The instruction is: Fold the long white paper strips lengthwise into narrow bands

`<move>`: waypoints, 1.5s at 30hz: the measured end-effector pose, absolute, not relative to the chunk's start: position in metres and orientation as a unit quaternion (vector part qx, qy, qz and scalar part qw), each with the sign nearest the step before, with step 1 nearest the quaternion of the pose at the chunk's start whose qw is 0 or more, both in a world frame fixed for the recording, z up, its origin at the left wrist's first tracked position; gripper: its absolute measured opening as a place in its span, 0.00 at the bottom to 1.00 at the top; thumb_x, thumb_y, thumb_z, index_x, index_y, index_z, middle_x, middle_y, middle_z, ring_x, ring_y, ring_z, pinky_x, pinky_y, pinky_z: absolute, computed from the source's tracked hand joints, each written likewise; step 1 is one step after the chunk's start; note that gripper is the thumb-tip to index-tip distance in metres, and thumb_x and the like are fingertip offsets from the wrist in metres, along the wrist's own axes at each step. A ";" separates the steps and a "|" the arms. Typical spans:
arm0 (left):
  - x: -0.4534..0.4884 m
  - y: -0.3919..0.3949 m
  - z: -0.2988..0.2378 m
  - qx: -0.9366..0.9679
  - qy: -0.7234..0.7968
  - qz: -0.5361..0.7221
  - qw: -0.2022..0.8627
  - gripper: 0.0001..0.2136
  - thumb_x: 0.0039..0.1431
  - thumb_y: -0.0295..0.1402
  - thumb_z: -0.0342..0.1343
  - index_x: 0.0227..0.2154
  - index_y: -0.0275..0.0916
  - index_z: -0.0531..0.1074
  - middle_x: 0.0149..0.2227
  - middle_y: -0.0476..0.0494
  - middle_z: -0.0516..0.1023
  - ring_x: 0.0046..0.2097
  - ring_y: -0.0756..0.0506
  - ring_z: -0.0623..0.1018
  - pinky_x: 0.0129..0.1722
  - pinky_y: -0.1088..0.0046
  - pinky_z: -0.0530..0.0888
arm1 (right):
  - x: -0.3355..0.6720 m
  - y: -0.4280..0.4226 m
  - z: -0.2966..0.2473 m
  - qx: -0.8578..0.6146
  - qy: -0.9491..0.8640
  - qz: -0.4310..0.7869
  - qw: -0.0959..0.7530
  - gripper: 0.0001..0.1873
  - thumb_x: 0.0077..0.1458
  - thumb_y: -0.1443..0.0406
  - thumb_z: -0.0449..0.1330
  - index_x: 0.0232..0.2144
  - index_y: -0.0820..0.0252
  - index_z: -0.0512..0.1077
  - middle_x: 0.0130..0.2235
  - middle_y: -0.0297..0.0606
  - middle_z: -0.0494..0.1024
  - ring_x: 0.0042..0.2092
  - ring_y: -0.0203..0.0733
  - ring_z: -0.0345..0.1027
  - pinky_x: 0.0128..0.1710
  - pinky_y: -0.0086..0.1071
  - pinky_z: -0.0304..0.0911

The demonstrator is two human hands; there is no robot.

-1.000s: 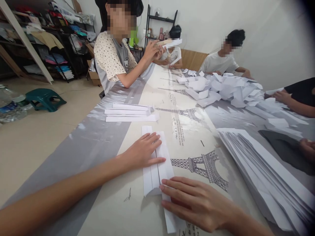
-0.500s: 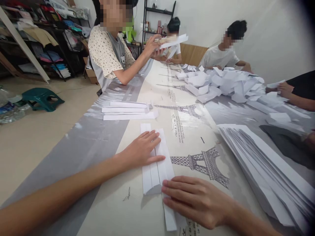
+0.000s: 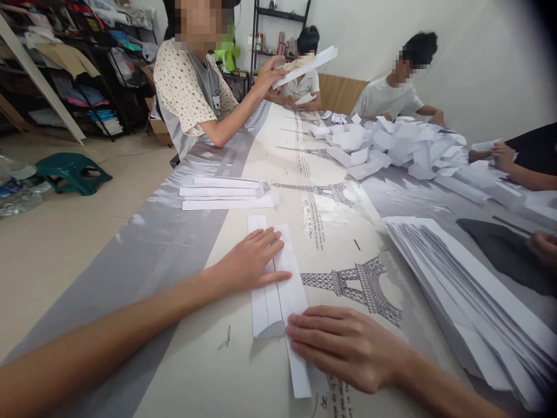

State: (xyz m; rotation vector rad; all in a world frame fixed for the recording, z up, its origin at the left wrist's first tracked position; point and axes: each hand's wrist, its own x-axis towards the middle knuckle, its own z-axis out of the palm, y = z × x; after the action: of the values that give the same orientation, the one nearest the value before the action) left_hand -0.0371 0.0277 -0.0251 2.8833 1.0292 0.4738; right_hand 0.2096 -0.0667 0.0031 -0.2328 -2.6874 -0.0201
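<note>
White folded paper strips (image 3: 260, 310) lie side by side on the patterned tablecloth in front of me, lengthwise away from me. My left hand (image 3: 255, 261) rests flat across their upper part, fingers spread and palm down. At the lower right, my right hand (image 3: 343, 345) has its straight fingers side by side over the edge of the rightmost strip (image 3: 299, 371), whose near end sticks out below them. That hand's thumb is hidden. Just beyond my left hand, several narrow folded papers (image 3: 226, 203) lie crosswise.
A thick stack of folded white paper (image 3: 452, 302) stands at right, with a loose paper heap (image 3: 391, 145) behind it. A co-worker (image 3: 191, 98) at left holds up folded paper; others sit around the table. A green stool (image 3: 73, 171) is on the floor.
My hands stay in nearly the same place on the strips. The co-worker at left has raised and tilted the folded paper. The view has shifted slightly.
</note>
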 end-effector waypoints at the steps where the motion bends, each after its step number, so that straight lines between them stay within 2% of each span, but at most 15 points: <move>1: -0.037 0.028 -0.025 0.931 0.332 0.153 0.021 0.28 0.69 0.56 0.47 0.55 0.34 0.68 0.62 0.31 0.69 0.67 0.33 0.64 0.67 0.55 0.61 | 0.209 -0.067 0.003 -0.086 -0.972 -0.001 0.219 0.15 0.69 0.73 0.51 0.46 0.69 0.78 0.50 0.42 0.83 0.54 0.41 0.76 0.55 0.35 0.74; 9: -0.038 0.028 -0.025 0.930 0.335 0.148 0.022 0.28 0.69 0.56 0.48 0.55 0.34 0.67 0.63 0.32 0.69 0.68 0.33 0.64 0.67 0.55 0.61 | 0.211 -0.073 0.004 -0.125 -0.972 0.032 0.195 0.14 0.70 0.72 0.52 0.49 0.65 0.77 0.53 0.40 0.81 0.58 0.40 0.72 0.60 0.36 0.70; 16: -0.037 0.028 -0.023 0.929 0.338 0.146 0.039 0.28 0.68 0.57 0.48 0.55 0.36 0.67 0.64 0.32 0.68 0.68 0.34 0.63 0.67 0.54 0.61 | 0.218 -0.081 0.011 -0.123 -0.981 0.041 0.142 0.15 0.70 0.71 0.51 0.51 0.67 0.77 0.56 0.45 0.80 0.60 0.45 0.71 0.60 0.39 0.69; 24: -0.038 0.029 -0.025 0.929 0.337 0.144 0.042 0.29 0.68 0.57 0.48 0.55 0.36 0.67 0.64 0.32 0.68 0.68 0.34 0.63 0.67 0.55 0.60 | 0.218 -0.083 0.010 -0.149 -0.969 0.069 0.185 0.16 0.72 0.71 0.49 0.48 0.65 0.77 0.52 0.40 0.82 0.55 0.40 0.75 0.57 0.35 0.71; 28: -0.037 0.029 -0.024 0.928 0.339 0.145 0.050 0.28 0.69 0.57 0.47 0.55 0.36 0.67 0.64 0.32 0.68 0.69 0.34 0.62 0.67 0.55 0.60 | 0.217 -0.082 0.009 -0.116 -0.968 0.072 0.210 0.15 0.71 0.73 0.50 0.44 0.68 0.78 0.50 0.42 0.83 0.55 0.42 0.75 0.56 0.36 0.70; 35: -0.037 0.028 -0.023 0.928 0.340 0.143 0.051 0.28 0.69 0.57 0.47 0.55 0.37 0.66 0.64 0.33 0.67 0.68 0.34 0.63 0.66 0.54 0.61 | 0.214 -0.090 0.008 -0.126 -0.970 0.053 0.203 0.13 0.71 0.70 0.52 0.43 0.63 0.78 0.40 0.40 0.83 0.52 0.44 0.76 0.54 0.39 0.71; 45: -0.037 0.028 -0.022 0.929 0.339 0.141 0.046 0.28 0.69 0.57 0.47 0.55 0.38 0.67 0.64 0.33 0.68 0.68 0.34 0.64 0.67 0.55 0.61 | 0.215 -0.092 0.007 -0.132 -0.973 0.055 0.180 0.13 0.71 0.70 0.52 0.43 0.63 0.77 0.42 0.40 0.83 0.56 0.43 0.73 0.57 0.37 0.67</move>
State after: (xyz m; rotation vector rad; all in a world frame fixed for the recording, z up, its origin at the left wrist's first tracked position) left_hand -0.0371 0.0283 -0.0216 2.8367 1.0357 0.4317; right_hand 0.2154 -0.0922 0.0072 -0.3732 -2.7494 0.1554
